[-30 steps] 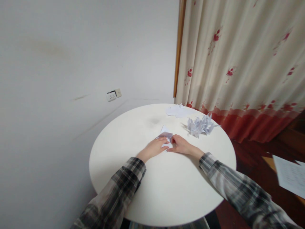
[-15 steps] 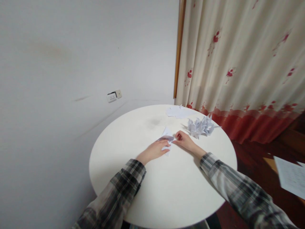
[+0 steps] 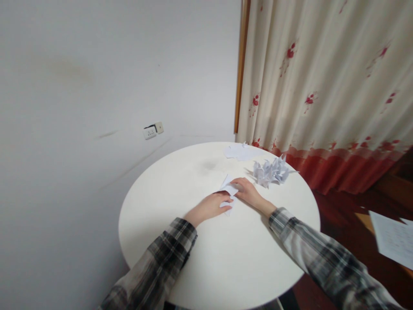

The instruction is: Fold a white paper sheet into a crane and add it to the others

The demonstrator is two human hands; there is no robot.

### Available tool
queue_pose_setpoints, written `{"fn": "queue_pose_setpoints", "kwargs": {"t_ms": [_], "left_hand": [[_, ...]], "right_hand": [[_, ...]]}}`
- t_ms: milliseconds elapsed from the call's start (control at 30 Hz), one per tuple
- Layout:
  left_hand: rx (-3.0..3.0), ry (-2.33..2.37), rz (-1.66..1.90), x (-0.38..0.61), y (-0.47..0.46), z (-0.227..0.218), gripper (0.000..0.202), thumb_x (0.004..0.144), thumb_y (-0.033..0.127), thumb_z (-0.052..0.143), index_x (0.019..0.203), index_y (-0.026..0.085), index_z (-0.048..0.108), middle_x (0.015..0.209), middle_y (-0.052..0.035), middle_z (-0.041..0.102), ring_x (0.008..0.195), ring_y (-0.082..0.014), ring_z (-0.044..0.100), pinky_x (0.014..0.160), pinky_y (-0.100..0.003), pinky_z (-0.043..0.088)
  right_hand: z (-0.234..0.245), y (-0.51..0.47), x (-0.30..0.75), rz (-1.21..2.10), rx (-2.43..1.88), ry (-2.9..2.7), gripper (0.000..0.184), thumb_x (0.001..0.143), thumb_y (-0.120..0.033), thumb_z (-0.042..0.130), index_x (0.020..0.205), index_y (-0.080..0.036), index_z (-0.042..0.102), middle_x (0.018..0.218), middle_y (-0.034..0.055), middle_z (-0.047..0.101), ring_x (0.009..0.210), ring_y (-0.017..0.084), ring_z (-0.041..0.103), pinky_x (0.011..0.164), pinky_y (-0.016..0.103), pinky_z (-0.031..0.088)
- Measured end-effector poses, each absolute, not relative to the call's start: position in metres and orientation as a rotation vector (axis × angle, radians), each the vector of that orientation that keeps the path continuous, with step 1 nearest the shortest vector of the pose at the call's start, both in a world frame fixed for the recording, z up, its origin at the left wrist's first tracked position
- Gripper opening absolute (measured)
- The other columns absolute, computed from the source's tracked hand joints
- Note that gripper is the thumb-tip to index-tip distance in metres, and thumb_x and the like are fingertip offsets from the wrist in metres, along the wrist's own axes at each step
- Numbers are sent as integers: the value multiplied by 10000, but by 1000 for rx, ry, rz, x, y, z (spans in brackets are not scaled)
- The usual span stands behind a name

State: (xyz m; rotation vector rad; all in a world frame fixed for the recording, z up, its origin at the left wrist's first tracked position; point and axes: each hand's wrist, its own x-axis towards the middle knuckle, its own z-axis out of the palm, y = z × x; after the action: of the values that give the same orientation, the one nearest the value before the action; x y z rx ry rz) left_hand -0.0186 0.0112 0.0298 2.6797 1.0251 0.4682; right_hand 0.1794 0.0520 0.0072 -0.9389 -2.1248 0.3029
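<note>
A partly folded sheet of white paper lies near the middle of the round white table, with one flap raised and a point toward me. My left hand is closed on its left side, fingers and thumb pressing the lower part. On the right, my right hand pinches the raised flap's edge from behind and above. Its fingertips are partly hidden by the paper.
Right of my right hand stands a cluster of folded white paper pieces with pointed tips. Flat white sheets lie at the table's far edge. A wall borders the left, a flowered curtain the back right.
My right hand has moved left onto the paper and taken its flap; earlier its fingers were curled just beside it. The flap has shifted slightly. My left hand has stayed on the paper.
</note>
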Motion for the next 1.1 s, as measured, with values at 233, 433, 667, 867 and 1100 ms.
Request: {"fn": "queue_pose_setpoints", "kwargs": {"t_ms": [233,433,667,867,1100], "left_hand": [[2704,1009,465,-18,10,33,248,807,295,517,1018,195,600,1092,-42,594,1041,-180,520,921,-282,381],[2743,1046,450,-17,7,36,238,811,295,512,1012,206,603,1120,-61,557,1043,-194,508,925,-323,393],[2788,1064,521,-17,10,28,223,803,287,520,990,214,615,1161,-72,523,1080,-203,482,954,-335,374],[2780,1031,484,-18,10,28,242,824,301,487,1028,215,587,1185,-50,549,1113,-187,478,975,-330,349],[2774,1025,481,-17,11,29,223,819,288,494,1007,219,593,1121,-37,590,1079,-188,507,955,-322,366]], "right_hand": [[7,52,177,399,-1044,-2124,292,686,-142,607,972,-173,562,919,47,618,845,166,539,768,297,404],[8,53,172,359,-1157,-2095,278,686,-217,650,949,-169,571,856,45,619,791,165,535,723,283,398],[11,55,170,397,-1194,-2069,265,690,-243,650,936,-175,574,827,31,617,760,159,534,716,275,388],[8,57,170,423,-1163,-2025,250,673,-231,654,905,-174,582,818,23,619,738,152,534,708,269,389],[9,59,168,510,-1155,-1978,217,650,-201,654,854,-163,590,786,16,619,698,139,536,676,254,400]]}}
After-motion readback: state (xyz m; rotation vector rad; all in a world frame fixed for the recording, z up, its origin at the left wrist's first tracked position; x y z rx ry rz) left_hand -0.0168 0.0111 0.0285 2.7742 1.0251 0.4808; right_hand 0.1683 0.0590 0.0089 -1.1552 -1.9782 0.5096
